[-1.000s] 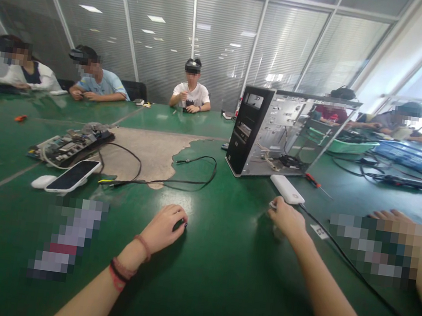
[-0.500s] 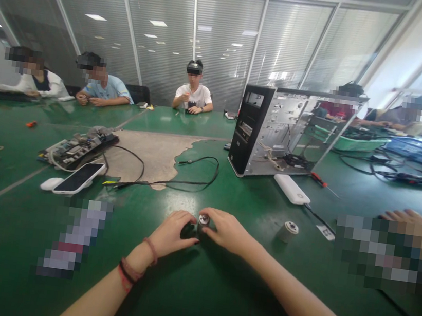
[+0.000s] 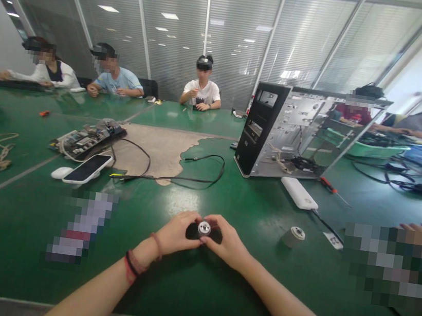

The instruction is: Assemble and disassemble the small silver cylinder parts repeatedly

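Note:
Between my two hands is a small metal motor (image 3: 204, 228), a short silver cylinder whose round end face points up toward me. My left hand (image 3: 178, 232) is curled at its left side, thumb and forefinger touching it. From the right, my right hand (image 3: 230, 241) pinches the same motor between thumb and fingers. Most of the motor's body is hidden by my fingers. A second motor (image 3: 294, 237) of the same look stands upright on the table to the right of my hands.
Ahead to the right stands an opened computer case (image 3: 263, 134), with a white power bank (image 3: 299, 193) and a red screwdriver (image 3: 329, 185) near it. At left lie a phone (image 3: 88, 168), a circuit-board assembly (image 3: 87, 139) and a black cable (image 3: 221, 172). Co-workers sit around the green table (image 3: 161, 301).
My left fingers have closed in from beside the motor to touch it. Its end face now shows more fully toward me. The whole view has shifted slightly.

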A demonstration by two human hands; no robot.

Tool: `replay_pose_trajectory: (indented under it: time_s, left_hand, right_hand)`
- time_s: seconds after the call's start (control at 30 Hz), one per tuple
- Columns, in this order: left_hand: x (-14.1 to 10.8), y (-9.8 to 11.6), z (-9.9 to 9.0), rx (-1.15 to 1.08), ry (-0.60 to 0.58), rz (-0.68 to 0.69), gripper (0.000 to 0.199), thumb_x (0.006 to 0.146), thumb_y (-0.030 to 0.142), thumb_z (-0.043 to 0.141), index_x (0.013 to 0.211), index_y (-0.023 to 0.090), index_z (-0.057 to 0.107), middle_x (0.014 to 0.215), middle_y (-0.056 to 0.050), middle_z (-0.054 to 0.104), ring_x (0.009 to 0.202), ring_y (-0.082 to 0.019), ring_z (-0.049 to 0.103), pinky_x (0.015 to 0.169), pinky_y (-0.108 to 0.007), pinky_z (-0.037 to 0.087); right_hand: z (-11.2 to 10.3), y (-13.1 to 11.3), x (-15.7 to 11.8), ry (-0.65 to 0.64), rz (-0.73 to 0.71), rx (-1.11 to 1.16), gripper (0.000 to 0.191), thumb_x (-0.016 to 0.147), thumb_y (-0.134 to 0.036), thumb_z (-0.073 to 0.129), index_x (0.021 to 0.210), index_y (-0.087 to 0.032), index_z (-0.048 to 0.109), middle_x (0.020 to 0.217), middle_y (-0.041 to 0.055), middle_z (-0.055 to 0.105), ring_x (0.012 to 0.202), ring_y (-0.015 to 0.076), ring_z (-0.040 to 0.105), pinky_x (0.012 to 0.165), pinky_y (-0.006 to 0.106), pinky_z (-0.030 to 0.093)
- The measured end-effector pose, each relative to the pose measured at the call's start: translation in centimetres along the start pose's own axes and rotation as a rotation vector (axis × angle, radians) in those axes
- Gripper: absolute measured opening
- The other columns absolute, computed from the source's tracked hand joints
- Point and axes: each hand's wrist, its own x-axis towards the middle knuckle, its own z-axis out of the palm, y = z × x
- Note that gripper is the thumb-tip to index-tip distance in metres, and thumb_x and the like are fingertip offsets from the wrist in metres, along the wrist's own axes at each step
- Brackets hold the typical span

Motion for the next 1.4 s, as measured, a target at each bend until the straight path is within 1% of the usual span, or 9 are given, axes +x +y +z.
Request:
replay_pose_trajectory:
  time_s: [0.13, 0.3, 0.43, 0.6, 0.8, 1.03, 1.4]
  left_hand:
    - [0.0, 0.5, -0.2, -0.109, -0.008, -0.054, 0.026, 0.073, 0.025, 0.065, 0.095, 0.020, 0.052, 0.089, 0.000, 0.061, 0.081, -0.017, 0.058, 0.073, -0.026, 0.045]
    - [-0.2, 1.0, -0.3, -0.108, -0.010, -0.034, 0.022, 0.072, 0.022, 0.063, 0.091, 0.019, 0.051, 0.082, 0.002, 0.059, 0.075, -0.015, 0.057, 0.068, -0.024, 0.044]
    - [-0.4, 1.0, -0.3, -0.082, -0.019, 0.002, 0.025, 0.069, 0.018, 0.062, 0.092, 0.019, 0.052, 0.085, 0.000, 0.059, 0.078, -0.016, 0.057, 0.071, -0.025, 0.044]
    - [-0.4, 0.9, -0.4, -0.093, -0.035, 0.056, 0.025, 0.069, 0.016, 0.059, 0.094, 0.019, 0.052, 0.090, -0.001, 0.059, 0.082, -0.017, 0.057, 0.074, -0.026, 0.045]
    - [-0.3, 0.9, -0.3, -0.130, -0.062, 0.046, 0.032, 0.068, 0.014, 0.059, 0.098, 0.019, 0.051, 0.091, -0.001, 0.059, 0.083, -0.016, 0.057, 0.076, -0.026, 0.045]
    - [-0.2, 1.1, -0.3, -0.089, -0.044, 0.127, 0.027, 0.071, 0.012, 0.059, 0.097, 0.016, 0.057, 0.094, -0.005, 0.059, 0.091, -0.019, 0.055, 0.083, -0.029, 0.045]
    - [-0.2, 0.9, -0.3, -0.070, -0.011, 0.140, 0.028, 0.072, 0.013, 0.059, 0.100, 0.016, 0.059, 0.097, -0.006, 0.059, 0.092, -0.019, 0.056, 0.085, -0.030, 0.046]
  right_hand:
    - [-0.2, -0.4, 0.1, 0.017, -0.049, -0.021, 0.028, 0.079, -0.026, 0.062, 0.105, -0.023, 0.053, 0.099, 0.0053, 0.059, 0.093, 0.0202, 0.056, 0.083, 0.034, 0.046]
    - [-0.4, -0.6, 0.0, 0.019, -0.091, -0.012, 0.031, 0.077, -0.026, 0.065, 0.106, -0.023, 0.053, 0.103, 0.0057, 0.057, 0.099, 0.0212, 0.053, 0.088, 0.035, 0.044]
    - [-0.6, -0.5, -0.1, -0.006, -0.110, 0.002, 0.034, 0.076, -0.029, 0.067, 0.106, -0.023, 0.052, 0.104, 0.0060, 0.057, 0.099, 0.0211, 0.054, 0.087, 0.035, 0.045]
    - [-1.5, -0.8, -0.2, -0.040, -0.165, -0.043, 0.031, 0.078, -0.034, 0.066, 0.104, -0.022, 0.056, 0.109, 0.0085, 0.056, 0.108, 0.0223, 0.051, 0.095, 0.037, 0.041]
    - [-1.8, -0.7, -0.2, -0.052, -0.213, -0.071, 0.032, 0.078, -0.034, 0.066, 0.105, -0.021, 0.056, 0.109, 0.0095, 0.056, 0.110, 0.0228, 0.050, 0.095, 0.038, 0.041]
    - [-1.9, -0.3, -0.2, -0.025, -0.232, -0.156, 0.032, 0.078, -0.033, 0.066, 0.107, -0.021, 0.057, 0.110, 0.0100, 0.055, 0.110, 0.0238, 0.049, 0.096, 0.041, 0.040]
    - [-1.8, -0.4, -0.2, -0.018, -0.237, -0.165, 0.036, 0.077, -0.035, 0.066, 0.109, -0.021, 0.055, 0.109, 0.0101, 0.056, 0.109, 0.0235, 0.050, 0.094, 0.040, 0.042]
